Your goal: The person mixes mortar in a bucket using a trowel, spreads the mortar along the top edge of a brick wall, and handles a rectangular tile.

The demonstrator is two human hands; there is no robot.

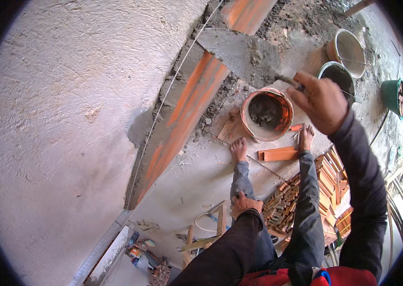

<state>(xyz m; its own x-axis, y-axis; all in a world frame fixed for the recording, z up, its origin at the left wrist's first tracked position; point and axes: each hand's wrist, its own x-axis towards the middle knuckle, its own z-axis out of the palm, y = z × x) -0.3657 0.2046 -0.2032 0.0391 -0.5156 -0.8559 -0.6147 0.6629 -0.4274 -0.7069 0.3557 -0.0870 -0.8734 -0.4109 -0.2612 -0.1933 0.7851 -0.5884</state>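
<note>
A plastered wall [68, 119] fills the left, with a taut string [163, 100] run along its brick course [187, 105]. The left hand [245, 204] is rested on the left thigh, fingers curled loosely on the trouser cloth, nothing held. Higher up, a trowel [239, 52] is held over the brick course, its blade loaded with wet grey mortar. The load is judged heavy and sloppy, apt to slide if tilted, so the blade is best kept level and gripped by the handle. The right hand [320, 102] is closed round that handle. Below stands an orange bucket [266, 114] of mortar between bare feet. Cut bricks [306, 190] and more buckets [349, 45] crowd the right.
</note>
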